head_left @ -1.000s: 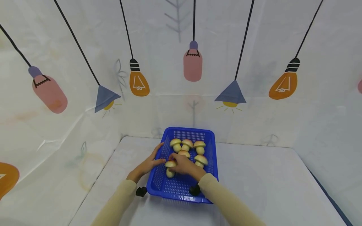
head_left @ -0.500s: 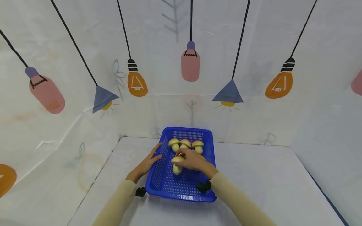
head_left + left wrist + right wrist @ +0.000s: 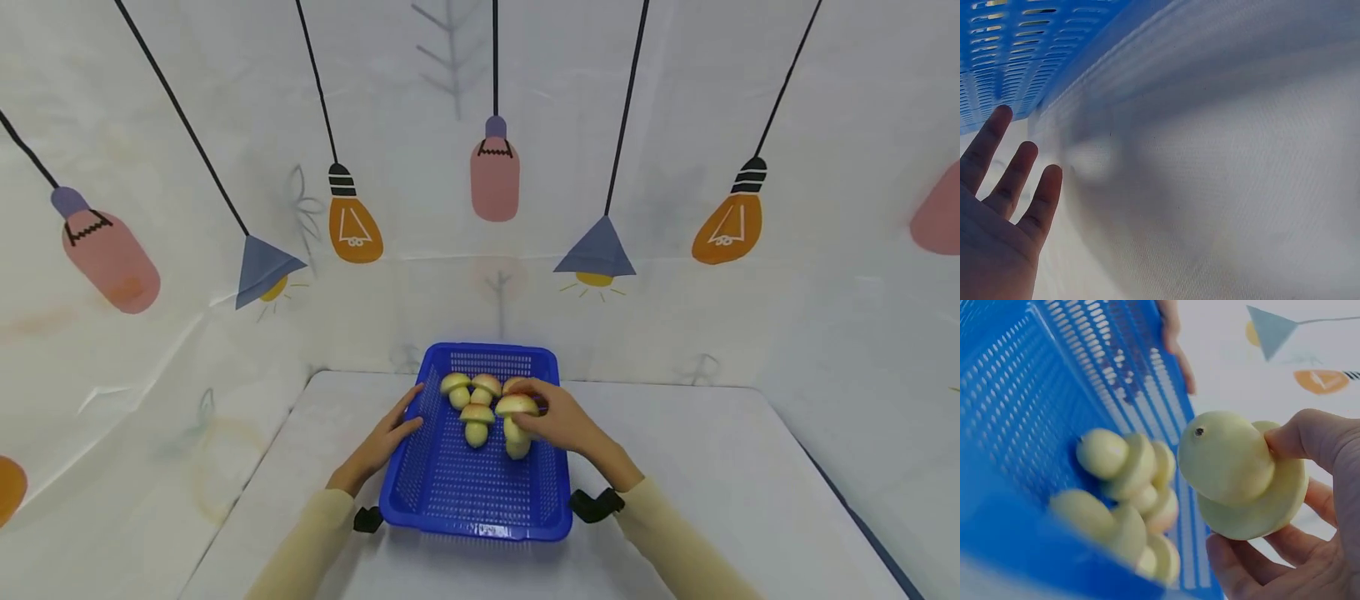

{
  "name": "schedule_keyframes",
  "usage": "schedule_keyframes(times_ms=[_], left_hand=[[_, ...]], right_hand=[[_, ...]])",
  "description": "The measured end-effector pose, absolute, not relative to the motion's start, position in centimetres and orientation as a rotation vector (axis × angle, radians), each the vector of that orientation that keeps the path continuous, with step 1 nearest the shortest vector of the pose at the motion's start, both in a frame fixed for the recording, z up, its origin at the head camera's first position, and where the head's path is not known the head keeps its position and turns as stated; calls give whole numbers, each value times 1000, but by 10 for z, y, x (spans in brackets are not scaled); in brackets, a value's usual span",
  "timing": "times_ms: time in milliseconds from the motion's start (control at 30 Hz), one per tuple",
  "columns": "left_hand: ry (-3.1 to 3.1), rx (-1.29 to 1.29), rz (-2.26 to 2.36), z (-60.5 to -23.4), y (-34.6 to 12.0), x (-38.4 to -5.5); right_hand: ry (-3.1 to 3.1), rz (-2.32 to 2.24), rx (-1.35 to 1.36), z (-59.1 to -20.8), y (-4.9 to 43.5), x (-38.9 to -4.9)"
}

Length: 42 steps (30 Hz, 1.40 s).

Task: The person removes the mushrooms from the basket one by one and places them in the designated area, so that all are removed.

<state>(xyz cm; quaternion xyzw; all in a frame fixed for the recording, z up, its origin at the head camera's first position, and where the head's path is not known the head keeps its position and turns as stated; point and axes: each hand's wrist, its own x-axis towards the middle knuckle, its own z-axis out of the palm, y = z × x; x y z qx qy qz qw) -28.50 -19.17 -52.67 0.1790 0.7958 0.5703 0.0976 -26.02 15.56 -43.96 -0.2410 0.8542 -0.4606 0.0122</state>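
My right hand [image 3: 567, 423] holds a pale yellow toy mushroom [image 3: 517, 405] over the basket's right side, with thumb and fingers round its cap. The right wrist view shows the end of its stem [image 3: 1225, 456], with a small dark hole. Another stem [image 3: 517, 449] shows just below it in the head view. Further toy mushrooms [image 3: 477, 425] lie in the blue perforated basket [image 3: 457, 497], mostly toward its far end. At the basket's left side, my left hand [image 3: 380, 442] rests with straight, spread fingers; the left wrist view shows these fingers [image 3: 1042, 200] beside the slotted wall.
The basket stands on a white-covered table [image 3: 675, 492]. Close behind rises a white cloth backdrop [image 3: 420, 308] printed with lamps and bulbs. Black pieces, one by each wrist [image 3: 597, 505], sit near the basket's front corners.
My right hand has carried the toy mushroom from the basket's left side to its right side, over another one. My left hand stays at the left rim. The head view has shifted slightly.
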Motion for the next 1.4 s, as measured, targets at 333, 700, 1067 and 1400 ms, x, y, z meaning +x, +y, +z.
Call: schedule_keyframes(times_ms=[333, 700, 1067, 1400], left_hand=[[2356, 521, 1695, -527, -185, -288], [2367, 492, 1712, -521, -183, -288], [2414, 482, 1607, -517, -191, -292], [2474, 430, 1534, -517, -194, -291]], right_hand=[[2758, -1532, -657, -438, 208, -245], [2748, -1616, -609, -453, 235, -231], [2786, -1631, -582, -472, 252, -222], [2807, -1597, -521, -490, 261, -218]])
